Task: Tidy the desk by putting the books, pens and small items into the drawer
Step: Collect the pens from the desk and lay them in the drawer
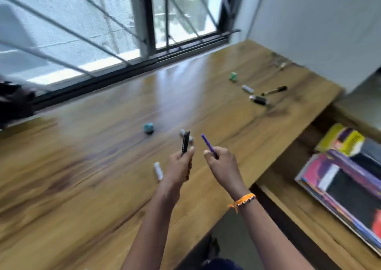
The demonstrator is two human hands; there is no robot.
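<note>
My left hand (179,165) grips a black marker (185,142) that points up and away, above the wooden desk (92,166). My right hand (221,162) pinches a purple pen (207,143), tilted up to the left. Loose items lie on the desk: a white tube (158,170) beside my left hand, a grey item (182,132) behind the marker, a blue-green lump (148,128). Farther right lie a green piece (233,76), a small grey tube (247,88), a black pen (274,91) and a black marker (258,99). The open drawer (288,191) at the right holds books (348,179).
A barred window (123,32) runs along the desk's far edge. A white wall (319,28) closes the far right corner. A dark object (14,102) sits at the desk's left end. The view is motion-blurred.
</note>
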